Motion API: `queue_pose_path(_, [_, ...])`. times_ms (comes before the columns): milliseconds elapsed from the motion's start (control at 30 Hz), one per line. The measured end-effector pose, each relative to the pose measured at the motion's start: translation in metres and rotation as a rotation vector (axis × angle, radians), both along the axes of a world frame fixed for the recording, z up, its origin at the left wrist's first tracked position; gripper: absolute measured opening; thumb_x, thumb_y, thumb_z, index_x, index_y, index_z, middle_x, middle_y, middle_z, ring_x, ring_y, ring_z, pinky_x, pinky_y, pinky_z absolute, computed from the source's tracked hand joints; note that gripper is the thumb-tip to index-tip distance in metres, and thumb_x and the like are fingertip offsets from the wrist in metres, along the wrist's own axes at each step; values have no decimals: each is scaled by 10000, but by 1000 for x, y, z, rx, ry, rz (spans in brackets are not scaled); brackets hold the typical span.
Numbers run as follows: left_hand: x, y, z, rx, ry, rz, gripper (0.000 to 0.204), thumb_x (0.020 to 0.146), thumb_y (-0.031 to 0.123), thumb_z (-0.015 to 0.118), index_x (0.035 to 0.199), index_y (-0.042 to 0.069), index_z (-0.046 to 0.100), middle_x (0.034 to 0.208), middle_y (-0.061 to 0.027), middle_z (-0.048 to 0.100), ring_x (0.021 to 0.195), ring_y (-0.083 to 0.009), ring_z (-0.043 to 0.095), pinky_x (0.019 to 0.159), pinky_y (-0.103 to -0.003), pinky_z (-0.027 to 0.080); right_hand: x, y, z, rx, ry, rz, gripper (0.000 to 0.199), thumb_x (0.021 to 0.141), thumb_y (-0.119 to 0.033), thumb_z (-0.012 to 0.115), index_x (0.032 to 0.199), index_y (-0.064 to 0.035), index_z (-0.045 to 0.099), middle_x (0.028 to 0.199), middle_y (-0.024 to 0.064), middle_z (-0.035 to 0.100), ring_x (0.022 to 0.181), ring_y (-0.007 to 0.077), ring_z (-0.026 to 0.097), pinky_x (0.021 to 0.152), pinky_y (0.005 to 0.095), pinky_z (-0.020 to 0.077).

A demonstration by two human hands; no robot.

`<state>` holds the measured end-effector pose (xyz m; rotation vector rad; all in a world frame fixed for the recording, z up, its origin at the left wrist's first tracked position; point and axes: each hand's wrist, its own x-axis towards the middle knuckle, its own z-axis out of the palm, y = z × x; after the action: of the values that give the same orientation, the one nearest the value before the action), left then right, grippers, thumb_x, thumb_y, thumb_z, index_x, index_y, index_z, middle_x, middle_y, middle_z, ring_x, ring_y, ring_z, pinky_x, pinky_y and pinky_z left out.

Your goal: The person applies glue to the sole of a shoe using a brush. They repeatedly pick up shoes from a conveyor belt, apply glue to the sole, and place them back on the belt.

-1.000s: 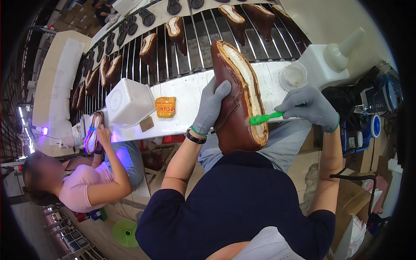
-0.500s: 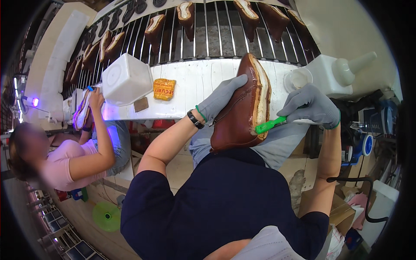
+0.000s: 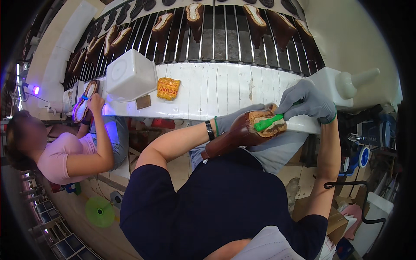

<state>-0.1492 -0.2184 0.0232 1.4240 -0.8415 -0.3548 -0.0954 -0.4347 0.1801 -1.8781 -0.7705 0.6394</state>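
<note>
A brown leather boot (image 3: 232, 135) without an outsole is tilted above my lap, its underside facing up and to the right. My left hand (image 3: 232, 120), in a grey glove, grips it from the far side, with the fingers mostly hidden behind it. My right hand (image 3: 307, 102), also in a grey glove, is closed round a small green brush (image 3: 269, 122). The brush's head lies over the pale, rough-edged bottom of the boot; its bristles are hidden.
A white bench (image 3: 216, 93) carries a white plastic tub (image 3: 131, 76), a yellow packet (image 3: 168, 88) and a white bottle (image 3: 336, 89). Beyond, a metal rack (image 3: 225, 37) holds several upturned boots and dark soles. At left, another person (image 3: 80, 149) works on a shoe.
The boot has been turned and lowered from upright to a slant, its bottom swung toward my right hand. My left hand went behind it. The brush stays over the bottom.
</note>
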Motion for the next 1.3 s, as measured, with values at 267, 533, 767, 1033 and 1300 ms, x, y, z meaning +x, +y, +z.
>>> queue_pose_path(267, [12,15,87,198,722,-291,511,759,335,863,1124,35,669,1077,-44,725,973,-108,684,924,-248,524,14,-2,-8,44,116,-41,212,716,-31,829,917,3,771,798,73,736,724,118,659,686,264,506])
queue_pose_path(533, [12,20,82,212,676,-350,491,803,311,815,1171,42,632,1121,-60,701,1013,-111,669,944,-252,520,6,-15,-9,-7,97,-7,237,690,-29,846,914,2,773,795,84,738,730,123,672,671,263,517])
queue_pose_path(767, [17,16,74,210,688,-362,476,841,291,773,1212,49,599,1160,-74,679,1048,-114,656,962,-255,516,-9,-17,-10,43,-18,-113,232,700,-21,832,921,8,769,825,83,741,732,126,667,697,267,516])
queue_pose_path(1033, [14,20,79,-75,862,-216,493,796,331,839,1159,47,664,1134,-40,713,1042,-73,664,950,-242,516,-16,3,3,-6,-153,-264,176,768,-86,797,936,-39,778,820,76,736,725,134,659,699,272,501])
queue_pose_path(1300, [27,33,81,248,-132,-105,408,872,230,759,1222,50,652,1189,-54,691,1059,-130,661,954,-294,509,-1,-5,-5,50,5,-145,190,771,-83,808,951,-31,777,829,75,749,740,111,656,718,264,503])
